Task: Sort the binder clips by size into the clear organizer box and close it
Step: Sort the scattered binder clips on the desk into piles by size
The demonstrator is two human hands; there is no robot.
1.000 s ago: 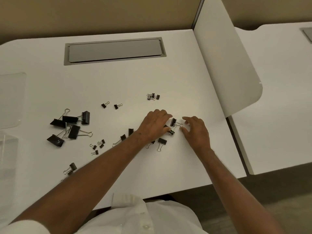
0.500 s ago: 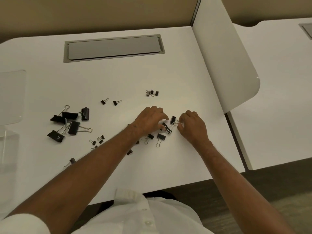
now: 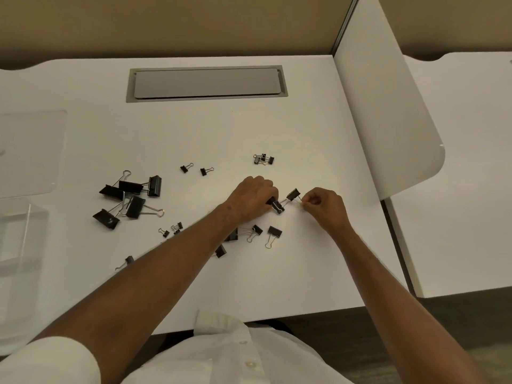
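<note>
Black binder clips lie scattered on the white desk point(image 3: 304, 273). My left hand point(image 3: 250, 196) grips a medium clip point(image 3: 275, 206) at its fingertips. My right hand point(image 3: 322, 206) pinches the wire handle of another medium clip point(image 3: 293, 194), which sits tilted between the two hands. Several large clips point(image 3: 130, 198) are piled at the left. Small clips lie at the back point(image 3: 263, 159), point(image 3: 186, 167) and near my left forearm point(image 3: 173, 230). More medium clips point(image 3: 274, 232) lie in front of the hands. The clear organizer box point(image 3: 19, 245) stands at the far left edge, its lid point(image 3: 30, 151) open behind it.
A grey cable hatch point(image 3: 206, 84) is set into the desk at the back. A white divider panel point(image 3: 388, 106) stands along the right side, with a second desk point(image 3: 471, 189) beyond it. My white shirt fills the bottom of the view.
Both hands have curled their fingers onto the two medium clips between them. The right hand now pinches one clip's handle and the left hand holds the other.
</note>
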